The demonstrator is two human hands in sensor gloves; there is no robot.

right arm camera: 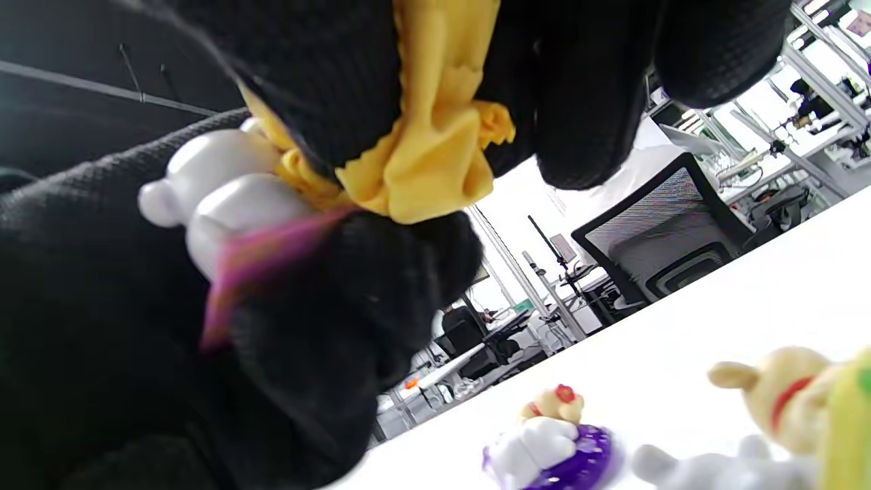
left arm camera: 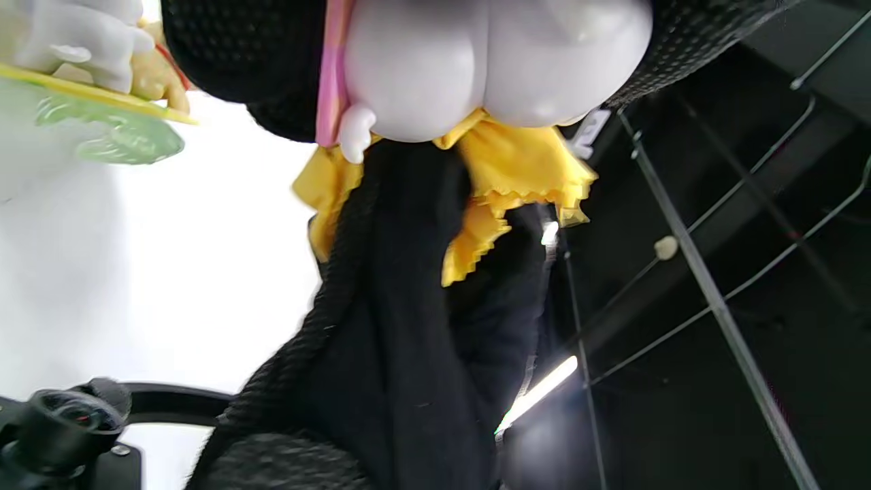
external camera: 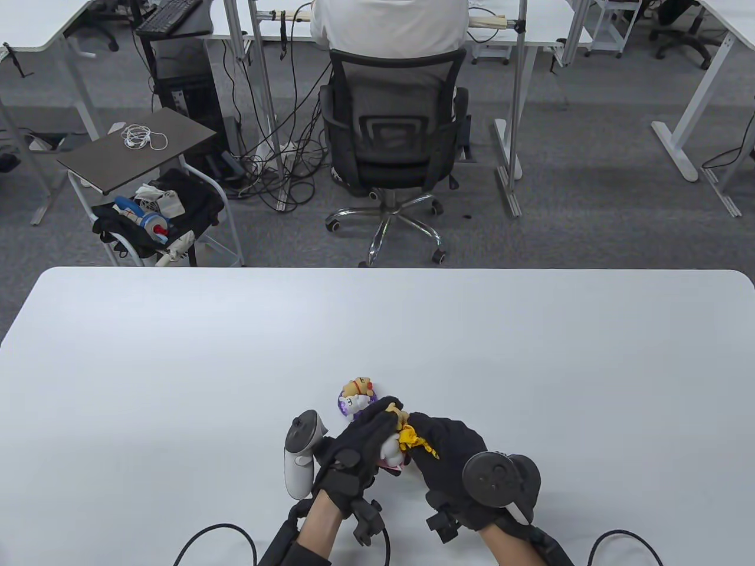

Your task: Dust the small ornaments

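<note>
Table view: two gloved hands meet at the near edge of a white table, dusting a small figurine with a yellow cloth.

The left hand curls its fingers around a white figurine, lifting it clear of the table, probably so every side can be reached. The right hand pinches a yellow cloth bunched between its fingertips and presses it against the figurine. Just beyond the hands, two more ornaments wait on the table: one on a purple base and a tan one with a red collar. They stand close, so a wide wipe might knock them.
</note>
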